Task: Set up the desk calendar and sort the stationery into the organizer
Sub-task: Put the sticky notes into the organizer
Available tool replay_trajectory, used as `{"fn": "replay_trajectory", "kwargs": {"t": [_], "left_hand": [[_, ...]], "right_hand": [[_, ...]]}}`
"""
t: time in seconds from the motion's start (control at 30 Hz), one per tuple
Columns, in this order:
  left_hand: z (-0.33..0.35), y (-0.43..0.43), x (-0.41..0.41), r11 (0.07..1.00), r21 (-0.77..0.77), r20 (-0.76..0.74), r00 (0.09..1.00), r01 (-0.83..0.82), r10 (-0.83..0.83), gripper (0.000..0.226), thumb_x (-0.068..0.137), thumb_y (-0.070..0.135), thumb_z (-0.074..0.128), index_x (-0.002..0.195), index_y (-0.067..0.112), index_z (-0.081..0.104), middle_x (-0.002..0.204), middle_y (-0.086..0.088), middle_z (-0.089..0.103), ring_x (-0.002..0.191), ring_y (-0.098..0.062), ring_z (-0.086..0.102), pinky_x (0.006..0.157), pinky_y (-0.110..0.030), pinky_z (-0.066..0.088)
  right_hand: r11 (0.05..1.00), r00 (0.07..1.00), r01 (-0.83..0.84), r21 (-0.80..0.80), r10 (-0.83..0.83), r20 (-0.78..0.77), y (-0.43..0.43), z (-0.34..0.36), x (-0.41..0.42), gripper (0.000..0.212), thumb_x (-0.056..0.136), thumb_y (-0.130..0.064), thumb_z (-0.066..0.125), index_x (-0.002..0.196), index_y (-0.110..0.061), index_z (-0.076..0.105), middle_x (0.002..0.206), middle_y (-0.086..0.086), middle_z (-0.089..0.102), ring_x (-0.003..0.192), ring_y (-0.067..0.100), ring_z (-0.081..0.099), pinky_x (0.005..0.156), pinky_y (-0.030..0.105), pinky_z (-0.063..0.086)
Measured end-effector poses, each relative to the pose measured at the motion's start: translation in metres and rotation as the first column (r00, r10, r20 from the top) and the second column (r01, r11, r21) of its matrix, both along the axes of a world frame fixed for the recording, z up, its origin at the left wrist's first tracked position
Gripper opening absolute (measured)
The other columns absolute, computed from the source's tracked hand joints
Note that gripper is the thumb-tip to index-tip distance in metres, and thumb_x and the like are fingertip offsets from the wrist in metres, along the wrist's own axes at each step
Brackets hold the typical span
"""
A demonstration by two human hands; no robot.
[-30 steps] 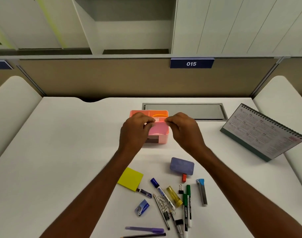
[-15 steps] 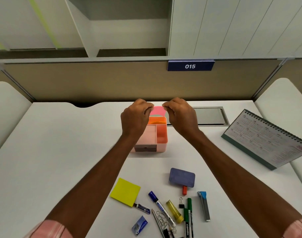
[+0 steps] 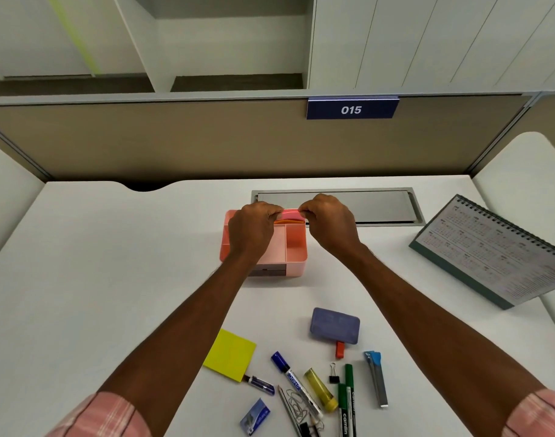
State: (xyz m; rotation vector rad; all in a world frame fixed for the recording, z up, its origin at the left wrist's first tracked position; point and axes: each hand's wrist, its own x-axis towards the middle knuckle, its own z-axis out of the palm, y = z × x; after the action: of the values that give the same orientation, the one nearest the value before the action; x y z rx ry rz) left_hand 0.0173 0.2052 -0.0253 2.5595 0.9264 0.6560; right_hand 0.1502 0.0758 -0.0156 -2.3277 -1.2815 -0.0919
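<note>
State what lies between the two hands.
A pink sticky pad, pinched at each end by the left hand and right hand over the organizer; head view.

One head-worn camera looks forward and down over the desk [image 3: 80, 294].

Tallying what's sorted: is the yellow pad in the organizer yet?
No, the yellow pad lies on the desk, apart from the organizer.

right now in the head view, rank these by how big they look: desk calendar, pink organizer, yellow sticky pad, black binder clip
desk calendar
pink organizer, partly behind the left hand
yellow sticky pad, though nearer the camera
black binder clip
</note>
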Motion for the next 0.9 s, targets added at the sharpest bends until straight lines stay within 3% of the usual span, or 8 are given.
{"fn": "replay_trajectory", "kwargs": {"t": [0.13, 0.33, 0.9], "left_hand": [[-0.006, 0.001, 0.0, 0.999, -0.047, -0.061, 0.998, -0.025, 0.022, 0.03, 0.101, 0.039, 0.06, 0.123, 0.025, 0.076, 0.12, 0.0, 0.076, 0.097, -0.023, 0.073, 0.087, -0.033, 0.058], [-0.011, -0.001, -0.002, 0.995, -0.095, -0.094, 0.996, -0.014, 0.005, 0.029, 0.102, 0.034, 0.06, 0.124, 0.022, 0.075, 0.123, -0.004, 0.075, 0.099, -0.028, 0.073, 0.09, -0.037, 0.059], [-0.008, -0.003, -0.001, 0.992, -0.12, -0.141, 0.989, 0.033, -0.05, 0.027, 0.101, 0.037, 0.06, 0.116, 0.022, 0.077, 0.116, -0.004, 0.076, 0.095, -0.028, 0.072, 0.087, -0.037, 0.06]], "right_hand": [[0.999, 1.0, 0.002, -0.038, -0.002, 0.004, 0.004, -0.007, -0.003, 0.015, 0.095, -0.02, 0.07, 0.101, -0.013, 0.081, 0.094, 0.009, 0.071, 0.084, 0.028, 0.064, 0.063, 0.028, 0.04], [0.995, 1.0, -0.007, -0.099, 0.01, 0.03, 0.007, -0.016, -0.005, 0.011, 0.093, -0.01, 0.07, 0.094, -0.014, 0.08, 0.09, 0.009, 0.067, 0.082, 0.026, 0.06, 0.06, 0.027, 0.033], [0.988, 0.999, 0.033, -0.152, -0.037, -0.02, 0.004, -0.021, -0.008, 0.027, 0.096, -0.025, 0.07, 0.12, -0.014, 0.076, 0.109, 0.012, 0.067, 0.098, 0.029, 0.061, 0.071, 0.035, 0.05]]}}
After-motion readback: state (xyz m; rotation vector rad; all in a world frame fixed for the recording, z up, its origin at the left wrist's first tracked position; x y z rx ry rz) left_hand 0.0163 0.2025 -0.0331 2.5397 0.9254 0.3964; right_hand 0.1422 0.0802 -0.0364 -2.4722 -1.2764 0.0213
